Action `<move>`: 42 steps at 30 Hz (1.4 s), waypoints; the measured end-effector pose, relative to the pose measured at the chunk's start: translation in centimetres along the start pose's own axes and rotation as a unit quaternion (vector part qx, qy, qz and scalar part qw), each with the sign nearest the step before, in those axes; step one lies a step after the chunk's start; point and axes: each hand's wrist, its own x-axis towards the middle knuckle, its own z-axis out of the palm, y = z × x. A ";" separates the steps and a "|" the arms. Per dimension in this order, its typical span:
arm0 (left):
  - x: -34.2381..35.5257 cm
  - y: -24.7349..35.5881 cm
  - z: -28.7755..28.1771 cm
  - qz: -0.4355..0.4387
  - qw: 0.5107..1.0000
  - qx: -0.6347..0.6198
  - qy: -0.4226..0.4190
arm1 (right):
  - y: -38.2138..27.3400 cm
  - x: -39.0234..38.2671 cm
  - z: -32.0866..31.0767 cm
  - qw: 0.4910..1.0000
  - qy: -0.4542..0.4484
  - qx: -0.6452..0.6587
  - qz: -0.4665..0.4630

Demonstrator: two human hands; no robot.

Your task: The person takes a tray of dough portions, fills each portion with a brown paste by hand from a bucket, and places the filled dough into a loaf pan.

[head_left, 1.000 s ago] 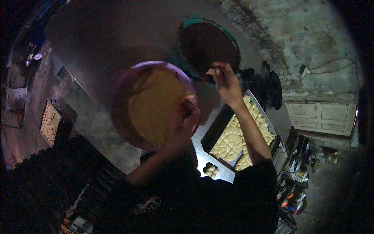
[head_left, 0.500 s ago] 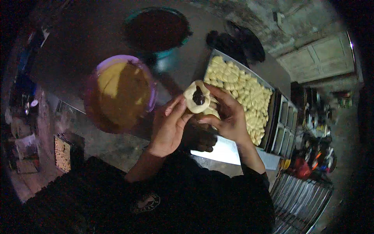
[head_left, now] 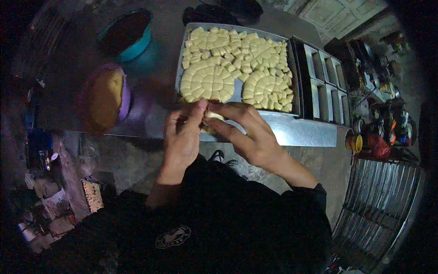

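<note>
Above the front edge of the table, my left hand (head_left: 182,139) and my right hand (head_left: 253,132) meet with the fingertips closed on a small piece of pale dough (head_left: 214,116). My fingers cover most of it, and no dark filling shows at this moment. Just beyond my fingertips stands a large metal tray (head_left: 237,93) filled with pale dough portions. Several round slabs, such as the near left dough round (head_left: 207,81), are scored into wedges and rings, with loose small dough pieces (head_left: 235,68) between them.
On the left of the table stand a purple bowl (head_left: 125,98) with a yellowish mass and a teal basin (head_left: 137,47) with dark contents. Rectangular metal tins (head_left: 321,80) sit right of the tray. A wire rack (head_left: 381,196) stands low at the right.
My view has turned toward the tray, which now lies straight ahead. The dough was held opened with dark filling showing; now my fingertips close over it and the filling is out of sight.
</note>
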 end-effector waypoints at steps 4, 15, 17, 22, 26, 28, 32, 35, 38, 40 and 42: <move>-2.3 -1.1 0.8 0.082 0.971 0.163 -0.154 | -0.8 -2.9 -2.6 0.990 -0.014 0.114 0.083; -1.7 0.6 0.2 0.143 0.908 0.251 -0.304 | -1.6 -1.5 -4.1 0.950 0.063 0.260 0.159; -0.5 0.3 -0.8 0.060 0.944 0.168 -0.279 | -1.4 0.0 -4.1 0.970 0.016 0.218 0.103; 2.0 1.2 -1.8 -0.163 0.948 -0.103 -0.252 | 0.4 1.0 0.0 0.983 0.004 0.116 0.144; 3.9 0.2 -5.9 -0.204 0.954 -0.019 -0.220 | 1.2 1.7 3.6 0.975 -0.026 0.079 0.204; 4.9 -0.2 -6.1 -0.229 0.954 -0.019 -0.194 | 1.5 -0.4 7.4 0.929 0.061 0.174 0.322; 6.8 -2.3 -10.5 -0.165 0.908 0.277 -0.267 | 0.8 -3.5 13.0 0.631 0.138 0.490 0.585; 8.9 -5.7 -14.6 0.134 0.814 0.410 -0.390 | 0.6 -5.2 14.9 0.593 0.143 0.450 0.652; 9.6 -3.6 -13.2 -0.182 0.902 0.317 -0.230 | 2.3 -9.1 14.6 0.696 0.076 0.191 0.688; 11.6 -3.2 -13.6 -0.178 0.896 0.347 -0.211 | 3.6 -12.2 14.5 0.758 0.016 -0.014 0.652; 13.3 -3.2 -13.7 -0.123 0.890 0.376 -0.228 | 4.2 -13.4 15.0 0.778 -0.005 -0.079 0.623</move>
